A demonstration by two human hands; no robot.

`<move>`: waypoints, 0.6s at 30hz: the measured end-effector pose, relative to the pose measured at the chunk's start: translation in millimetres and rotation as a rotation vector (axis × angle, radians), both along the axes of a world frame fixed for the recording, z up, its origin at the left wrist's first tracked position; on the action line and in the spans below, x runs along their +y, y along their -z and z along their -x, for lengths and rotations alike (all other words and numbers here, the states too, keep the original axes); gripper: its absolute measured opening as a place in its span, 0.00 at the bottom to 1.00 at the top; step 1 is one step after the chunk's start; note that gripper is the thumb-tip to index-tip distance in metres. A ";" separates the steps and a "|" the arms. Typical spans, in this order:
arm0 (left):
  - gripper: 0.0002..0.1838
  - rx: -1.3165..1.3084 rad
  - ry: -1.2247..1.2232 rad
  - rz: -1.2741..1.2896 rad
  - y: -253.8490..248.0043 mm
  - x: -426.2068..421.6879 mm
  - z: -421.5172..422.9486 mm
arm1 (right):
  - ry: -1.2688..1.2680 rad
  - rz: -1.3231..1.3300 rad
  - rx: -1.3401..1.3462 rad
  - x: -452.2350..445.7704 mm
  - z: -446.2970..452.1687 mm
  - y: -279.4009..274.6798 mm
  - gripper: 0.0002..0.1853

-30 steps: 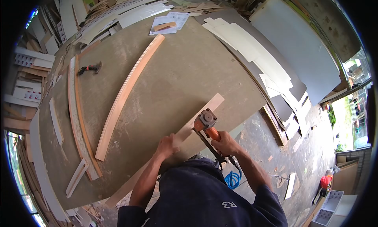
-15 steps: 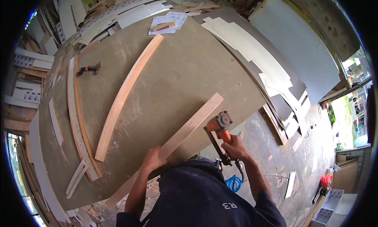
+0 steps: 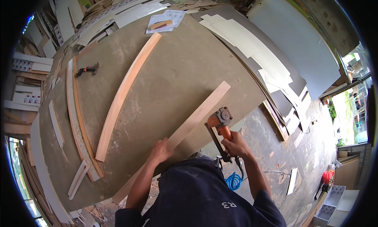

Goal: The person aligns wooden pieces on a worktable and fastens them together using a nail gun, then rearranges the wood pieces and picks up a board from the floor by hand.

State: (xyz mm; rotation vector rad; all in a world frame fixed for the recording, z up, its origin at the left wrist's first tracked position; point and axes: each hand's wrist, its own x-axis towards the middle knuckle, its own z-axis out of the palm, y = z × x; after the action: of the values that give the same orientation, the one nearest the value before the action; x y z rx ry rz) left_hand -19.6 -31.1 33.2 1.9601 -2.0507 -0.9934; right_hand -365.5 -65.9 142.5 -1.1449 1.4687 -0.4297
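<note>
My left hand (image 3: 160, 151) is closed around a long wooden strip (image 3: 200, 113) that slants over the near edge of the worktable (image 3: 169, 69). The strip's lower end passes under my left forearm. My right hand (image 3: 235, 144) grips the handle of an orange and grey pneumatic nail gun (image 3: 221, 120), held just right of the strip and apart from it. A blue coiled air hose (image 3: 234, 181) hangs below the gun. Left of the strip, a second wooden strip (image 3: 126, 93) lies on the table.
A hammer (image 3: 88, 69) lies on the left, near a long narrow frame piece (image 3: 75, 109). Printed sheets with a small wood block (image 3: 161, 24) rest at the far edge. White panels (image 3: 252, 50) are stacked on the right. Scraps and a red object (image 3: 327, 176) sit on the floor.
My left hand has moved up and to the right with the wooden strip, whose far end reaches further from me. The nail gun has risen slightly in my right hand.
</note>
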 end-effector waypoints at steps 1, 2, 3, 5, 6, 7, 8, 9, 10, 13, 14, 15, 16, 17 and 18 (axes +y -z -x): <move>0.28 0.001 0.001 0.000 4.9 -9.8 7.3 | -0.035 0.008 0.004 -2.5 -2.8 1.7 0.17; 0.28 0.002 0.022 -0.007 9.5 -20.8 14.8 | -0.052 0.022 0.016 -5.1 -6.4 1.7 0.18; 0.28 0.003 0.043 -0.013 10.0 -29.6 20.9 | -0.054 0.023 0.018 -7.6 -10.6 -0.8 0.18; 0.27 0.009 0.055 -0.016 8.9 -41.1 28.9 | -0.080 0.019 0.004 -11.5 -17.3 -7.3 0.18; 0.27 0.013 0.068 -0.022 9.3 -44.0 30.9 | -0.082 0.021 0.005 -13.7 -18.0 -6.2 0.18; 0.27 0.013 0.064 -0.021 9.9 -44.5 31.3 | -0.096 0.025 0.001 -15.7 -19.2 -3.2 0.18; 0.27 0.020 0.067 -0.009 10.1 -44.0 30.9 | -0.111 0.028 -0.004 -17.1 -20.7 -1.3 0.19; 0.26 0.027 0.071 0.003 12.0 -43.6 29.9 | -0.115 0.027 -0.006 -18.7 -22.2 -1.4 0.19; 0.26 0.026 0.069 0.002 14.0 -43.0 29.2 | -0.131 0.021 0.000 -20.1 -23.3 -1.8 0.20; 0.27 0.046 0.060 0.016 14.6 -41.9 29.9 | -0.159 0.014 0.001 -21.8 -25.6 -2.8 0.21; 0.27 0.036 0.066 0.024 13.8 -41.0 30.2 | -0.172 0.012 -0.007 -22.4 -26.8 -3.1 0.22; 0.28 0.027 0.072 0.033 13.4 -40.1 30.1 | -0.174 0.010 -0.006 -23.1 -28.2 -4.3 0.22; 0.28 0.028 0.070 0.031 15.4 -38.8 29.8 | -0.185 0.000 0.011 -23.2 -29.7 -5.9 0.22; 0.28 0.021 0.073 0.047 18.0 -37.8 29.6 | -0.196 -0.011 0.028 -23.5 -30.7 -6.8 0.22; 0.28 0.015 0.077 0.065 19.1 -37.7 29.3 | -0.198 -0.011 0.029 -24.1 -31.3 -6.9 0.22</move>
State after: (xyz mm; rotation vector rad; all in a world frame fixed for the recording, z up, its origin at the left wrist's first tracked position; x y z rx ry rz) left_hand -48.8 -68.8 14.2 1.8505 -2.1368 -0.9400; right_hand -334.2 -90.0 149.5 -1.2785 1.3645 -0.2683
